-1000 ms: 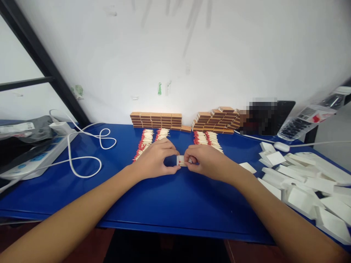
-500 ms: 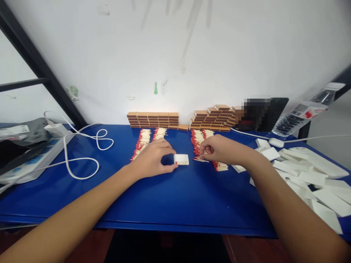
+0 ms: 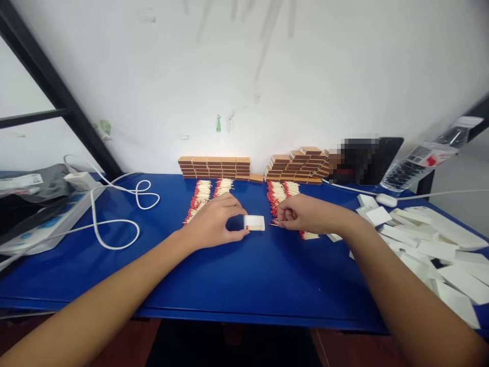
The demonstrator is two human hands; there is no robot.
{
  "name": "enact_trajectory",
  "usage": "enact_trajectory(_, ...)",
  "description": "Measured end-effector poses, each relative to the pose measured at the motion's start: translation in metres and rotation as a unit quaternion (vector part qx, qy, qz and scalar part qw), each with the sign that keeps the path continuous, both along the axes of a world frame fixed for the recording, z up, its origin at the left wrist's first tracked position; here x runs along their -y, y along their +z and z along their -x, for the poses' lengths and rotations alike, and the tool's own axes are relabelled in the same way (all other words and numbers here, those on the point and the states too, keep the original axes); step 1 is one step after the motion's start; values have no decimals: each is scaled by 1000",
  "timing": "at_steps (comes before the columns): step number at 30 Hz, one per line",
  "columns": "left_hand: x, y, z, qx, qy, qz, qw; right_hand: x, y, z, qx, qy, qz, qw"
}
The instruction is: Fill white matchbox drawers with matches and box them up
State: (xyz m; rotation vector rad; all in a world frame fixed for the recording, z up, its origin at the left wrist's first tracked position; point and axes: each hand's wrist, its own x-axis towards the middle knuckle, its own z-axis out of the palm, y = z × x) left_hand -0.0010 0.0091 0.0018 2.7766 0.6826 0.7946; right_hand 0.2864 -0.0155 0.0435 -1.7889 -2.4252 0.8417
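Note:
A small white matchbox tray (image 3: 254, 223) lies on the blue table (image 3: 229, 275). My left hand (image 3: 216, 221) pinches its left end between thumb and fingers. My right hand (image 3: 301, 214) is curled just right of the tray, fingertips pinched on red-tipped matches from the right-hand pile (image 3: 280, 193). A second pile of matches (image 3: 202, 196) lies behind my left hand. Brown matchbox sleeves are stacked against the wall in a left stack (image 3: 216, 167) and a right stack (image 3: 300, 165).
Several white trays (image 3: 424, 244) are heaped at the right. A white cable (image 3: 114, 214) loops at the left beside a power strip (image 3: 46, 224) and a charger (image 3: 78, 179). A white mouse (image 3: 385, 200) and dark packaged items stand at the back right.
My right hand left the tray and went right to the match pile, closing on matches, then came slightly back toward the tray. My left hand kept hold of the tray.

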Motion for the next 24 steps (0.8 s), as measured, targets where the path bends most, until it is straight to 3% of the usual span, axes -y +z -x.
enact_trajectory(12,1,1,-1,-9,5,11,1000,-4,-2,-2,-31,-1,-46,998)
enact_trajectory(24,1,-1,0,-22,7,10,1000,-5,-3,-5,-10,-6,-9,1000)
